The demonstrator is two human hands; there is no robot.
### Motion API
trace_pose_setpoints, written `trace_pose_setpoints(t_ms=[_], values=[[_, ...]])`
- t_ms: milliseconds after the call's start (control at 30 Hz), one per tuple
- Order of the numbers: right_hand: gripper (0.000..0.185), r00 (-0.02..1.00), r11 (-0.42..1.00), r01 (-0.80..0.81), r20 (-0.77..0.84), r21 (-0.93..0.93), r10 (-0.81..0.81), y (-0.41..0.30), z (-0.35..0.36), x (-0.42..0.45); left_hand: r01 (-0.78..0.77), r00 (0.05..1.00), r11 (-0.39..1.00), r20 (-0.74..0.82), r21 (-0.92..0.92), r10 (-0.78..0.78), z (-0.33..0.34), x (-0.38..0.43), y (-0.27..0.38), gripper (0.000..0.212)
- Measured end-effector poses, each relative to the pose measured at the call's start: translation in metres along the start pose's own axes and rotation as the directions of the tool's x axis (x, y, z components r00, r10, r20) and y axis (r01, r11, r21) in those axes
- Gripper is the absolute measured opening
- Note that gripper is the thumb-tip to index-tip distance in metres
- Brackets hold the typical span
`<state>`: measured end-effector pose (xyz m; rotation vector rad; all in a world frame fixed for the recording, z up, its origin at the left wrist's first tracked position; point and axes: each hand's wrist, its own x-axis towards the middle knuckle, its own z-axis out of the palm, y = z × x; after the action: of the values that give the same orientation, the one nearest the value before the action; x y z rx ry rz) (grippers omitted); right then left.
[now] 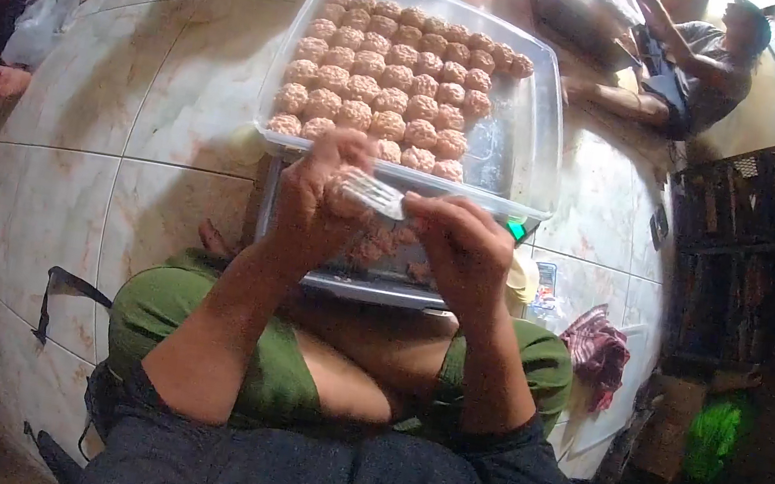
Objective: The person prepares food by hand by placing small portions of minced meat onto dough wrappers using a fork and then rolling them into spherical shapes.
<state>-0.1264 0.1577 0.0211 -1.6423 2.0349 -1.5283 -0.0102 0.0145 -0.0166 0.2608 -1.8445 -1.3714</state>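
Note:
In my left hand [316,194], held up over a metal tray, is a pinkish ball [344,187] of a lumpy mixture, cupped by the fingers. My right hand [467,235] grips a fork [378,195] whose tines lie against the ball. Loose pinkish mixture [379,244] rests in the tray [372,291] under both hands. Just beyond is a clear plastic container [550,146] with rows of similar balls [397,78]; its right side shows bare bottom. Part of the nearest row is hidden behind my left hand.
A person [713,73] sits on the tiled floor [64,194] at the upper right. Another person's foot [7,83] shows at the far left. A checked cloth [597,348] lies by my right knee. A dark rack [753,206] stands at the right, with a green item [713,437] below.

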Motion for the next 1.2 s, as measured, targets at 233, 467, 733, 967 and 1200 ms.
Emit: trace_pose_setpoints(t_ms=[233, 467, 733, 967, 1200], values=[[0.018, 0.941, 0.943, -0.251, -0.172, 0.218, 0.291, 0.014, 0.001, -0.009, 0.184, 0.981, 0.960, -0.022, -0.213, -0.193, 0.006, 0.006, 0.016, 0.104], [0.019, 0.995, 0.999, 0.000, -0.101, -0.040, -0.004, 0.005, 0.013, -0.004, -0.119, 0.985, 0.990, 0.137, 0.080, 0.108, -0.011, 0.006, 0.006, 0.048], [0.019, 0.999, 0.997, 0.049, -0.001, -0.052, -0.049, 0.005, -0.003, 0.000, 0.351, 0.916, 0.927, 0.254, -0.134, -0.310, -0.011, 0.004, 0.012, 0.026], [0.015, 0.999, 0.999, -0.037, 0.018, 0.036, 0.036, 0.008, -0.008, 0.001, 0.230, 0.961, 0.973, 0.166, -0.030, -0.222, -0.008, 0.003, 0.011, 0.030], [0.018, 0.940, 0.940, -0.338, 0.065, 0.042, 0.335, 0.016, -0.051, -0.005, 0.241, 0.960, 0.966, 0.168, -0.090, -0.224, -0.007, 0.002, 0.011, 0.022]])
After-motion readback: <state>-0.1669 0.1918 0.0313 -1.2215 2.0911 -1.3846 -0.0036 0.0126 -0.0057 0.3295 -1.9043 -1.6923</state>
